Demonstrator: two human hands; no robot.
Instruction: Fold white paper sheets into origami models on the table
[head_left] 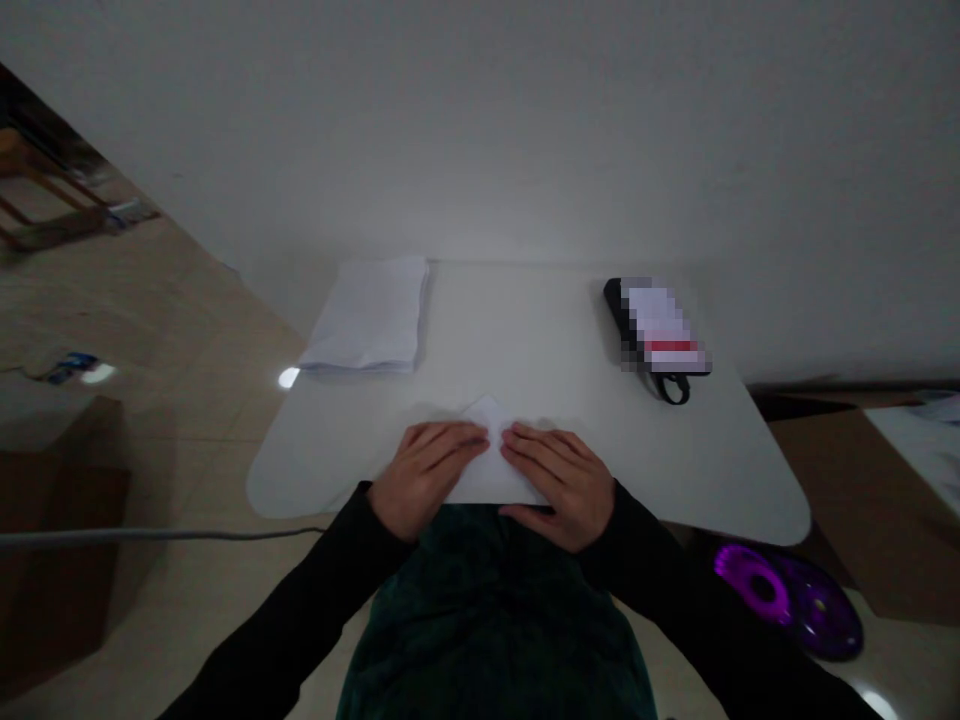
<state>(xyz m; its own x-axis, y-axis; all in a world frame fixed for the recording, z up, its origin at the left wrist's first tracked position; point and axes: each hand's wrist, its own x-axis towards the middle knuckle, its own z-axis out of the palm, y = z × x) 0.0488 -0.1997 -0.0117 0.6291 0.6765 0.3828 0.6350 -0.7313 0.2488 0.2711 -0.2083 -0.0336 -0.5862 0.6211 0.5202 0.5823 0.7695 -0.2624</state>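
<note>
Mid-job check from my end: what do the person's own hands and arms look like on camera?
The left hand and right hand are ungloved, with no rings I can make out. The left sleeve and right sleeve are long, black and seemingly plain, reaching the wrists.

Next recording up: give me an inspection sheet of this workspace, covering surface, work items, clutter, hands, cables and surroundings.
Surface: white table, rounded near corners, against a wall.
Work items: white paper, peaked at its far end, at the near edge.
Clutter: paper stack far left; dark-edged object far right, pixelated, with a black loop.
Hands: left hand and right hand both on the paper.
Cables: grey cable at left; its end unclear.
Surroundings: tiled floor; cardboard box and purple object at right.
</note>
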